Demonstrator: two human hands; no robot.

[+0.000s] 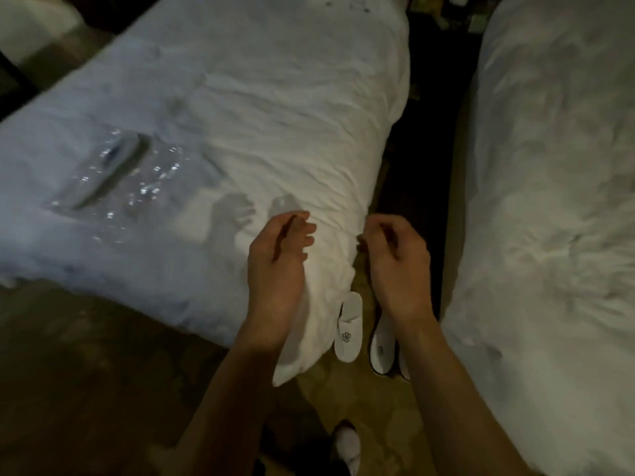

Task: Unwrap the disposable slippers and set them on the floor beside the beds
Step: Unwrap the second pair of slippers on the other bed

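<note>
Slippers [348, 326] — unwrapped pair on floor between beds; wrapped pack [103, 170] waits on left bed [240, 97] — left hand [278, 255] and right hand [395, 255] empty, fingers loosely curled.

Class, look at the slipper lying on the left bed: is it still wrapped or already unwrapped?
Still wrapped. The slipper lies inside shiny clear plastic whose crinkles glint around it on the left bed. Both hands are away from it.

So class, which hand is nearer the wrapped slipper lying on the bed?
Left. The left hand hovers just right of the wrapped slipper; the right hand is farther right, over the gap between the beds.
</note>
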